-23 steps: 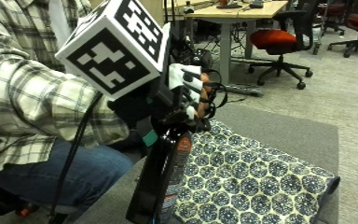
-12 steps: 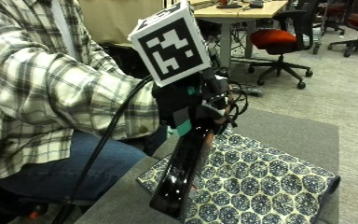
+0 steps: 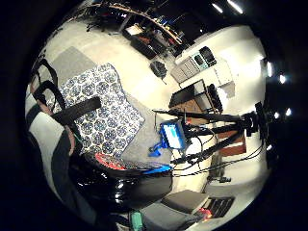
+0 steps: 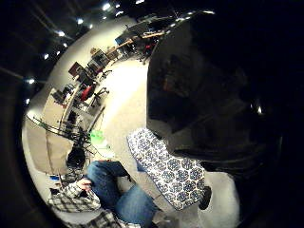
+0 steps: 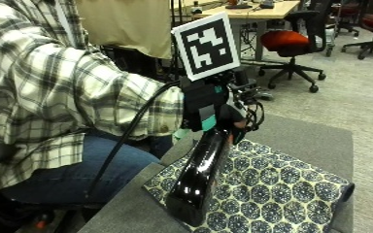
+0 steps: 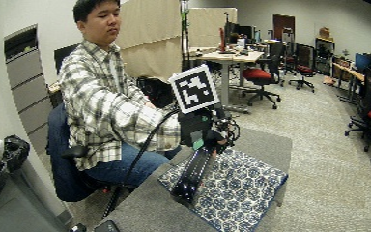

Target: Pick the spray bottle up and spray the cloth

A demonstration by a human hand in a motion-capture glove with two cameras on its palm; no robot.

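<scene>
My gloved right hand (image 5: 209, 104) grips the neck of a glossy black spray bottle (image 5: 199, 179). The bottle hangs tilted, base low over the near corner of a blue-and-white patterned cloth (image 5: 283, 189). This cloth lies flat on the grey table (image 5: 303, 136). In the wide outside view the hand (image 6: 201, 130) holds the bottle (image 6: 192, 174) over the cloth's (image 6: 237, 188) near edge. The bottle's dark body (image 4: 204, 95) fills much of the thumb side palm view, with the cloth (image 4: 171, 171) below it. The little finger side palm view shows the bottle (image 3: 125, 183) beside the cloth (image 3: 103, 110).
The table's far edge (image 6: 282, 140) drops to the carpeted floor. A red office chair (image 5: 290, 39) and a desk (image 5: 251, 9) stand behind. A tripod with a blue screen (image 3: 173, 134) stands past the table. A dark phone (image 6: 111, 226) lies at the near table corner.
My hand and the bottle have moved right, from beside the person's lap to over the cloth's near corner. The cloth has stayed in place.
</scene>
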